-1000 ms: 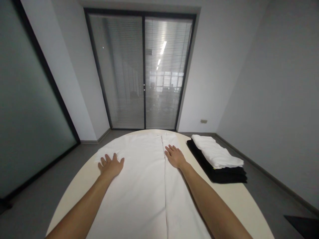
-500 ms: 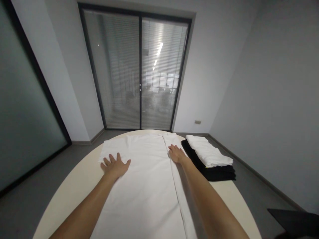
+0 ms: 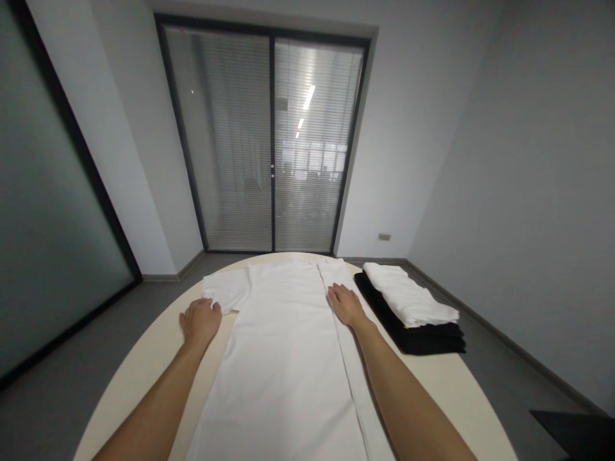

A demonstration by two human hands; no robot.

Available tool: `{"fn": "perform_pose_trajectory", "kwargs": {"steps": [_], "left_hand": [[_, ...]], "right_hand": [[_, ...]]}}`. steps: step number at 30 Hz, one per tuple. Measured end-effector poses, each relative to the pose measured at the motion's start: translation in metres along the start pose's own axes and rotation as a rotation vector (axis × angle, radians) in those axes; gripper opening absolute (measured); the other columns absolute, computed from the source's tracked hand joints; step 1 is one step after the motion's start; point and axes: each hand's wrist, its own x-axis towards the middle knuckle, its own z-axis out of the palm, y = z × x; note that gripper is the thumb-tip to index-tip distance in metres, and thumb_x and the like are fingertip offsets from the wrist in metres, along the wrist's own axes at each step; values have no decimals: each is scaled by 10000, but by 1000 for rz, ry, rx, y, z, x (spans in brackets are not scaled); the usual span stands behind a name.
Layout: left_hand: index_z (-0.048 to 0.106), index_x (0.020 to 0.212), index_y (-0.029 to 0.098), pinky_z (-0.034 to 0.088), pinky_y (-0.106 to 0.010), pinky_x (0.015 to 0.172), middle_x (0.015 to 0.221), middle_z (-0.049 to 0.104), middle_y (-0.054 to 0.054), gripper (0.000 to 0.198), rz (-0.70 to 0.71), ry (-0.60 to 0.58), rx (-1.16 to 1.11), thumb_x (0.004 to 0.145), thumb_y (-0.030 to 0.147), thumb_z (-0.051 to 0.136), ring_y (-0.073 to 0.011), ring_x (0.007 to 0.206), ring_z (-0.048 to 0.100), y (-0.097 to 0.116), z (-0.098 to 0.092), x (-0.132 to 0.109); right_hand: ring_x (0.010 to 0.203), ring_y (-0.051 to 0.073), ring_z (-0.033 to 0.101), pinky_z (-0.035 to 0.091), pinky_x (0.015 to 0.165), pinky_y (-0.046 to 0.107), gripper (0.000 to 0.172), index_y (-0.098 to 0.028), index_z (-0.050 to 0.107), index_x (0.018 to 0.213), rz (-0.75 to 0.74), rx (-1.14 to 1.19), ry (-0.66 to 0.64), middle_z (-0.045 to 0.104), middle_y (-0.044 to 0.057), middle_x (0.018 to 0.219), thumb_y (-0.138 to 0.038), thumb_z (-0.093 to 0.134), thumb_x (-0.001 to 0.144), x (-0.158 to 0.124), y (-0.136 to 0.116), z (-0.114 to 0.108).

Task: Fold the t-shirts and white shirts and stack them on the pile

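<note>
On the left part of the round desk [image 3: 139, 371], the left hand [image 3: 200, 320] rests at the edge of the short sleeve [image 3: 223, 291] of a white shirt [image 3: 288, 358], its fingers curled; whether they pinch the cloth or only touch it cannot be told from this angle. The shirt lies flat along the middle of the desk, its right side folded inward as a long strip. The right hand [image 3: 346, 304] lies open and flat on that strip. Near it, farther right, a folded white garment [image 3: 408, 299] sits on a folded black stack [image 3: 423, 336].
</note>
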Motion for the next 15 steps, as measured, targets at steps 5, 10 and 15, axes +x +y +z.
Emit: {"fn": "perform_pose_trajectory", "kwargs": {"steps": [5,10,15], "left_hand": [[614,1270,84,384,-335,1140,1346,563,-158,461,27,109,-185,913,238,365,-225,1281,524,12,-9,2],[612,1282,128,340,-336,1182,1392,540,-107,439,-4,206,-405,908,210,396,-197,1337,479,22,-16,1],[636,1291,114,556,-414,943,1106,697,-119,503,-224,122,-602,804,196,538,-263,1050,668,18,-6,6]], "right_hand": [[1458,247,336,228,1190,466,512,-254,547,1396,2,23,9,439,51,1553,-468,238,1047,0,1,2],[1464,259,326,223,1192,482,521,-255,542,1401,1,17,6,431,52,1559,-479,236,1045,3,2,4],[1464,255,326,221,1194,479,521,-256,538,1407,-1,10,3,423,50,1564,-477,234,1046,3,2,5]]}}
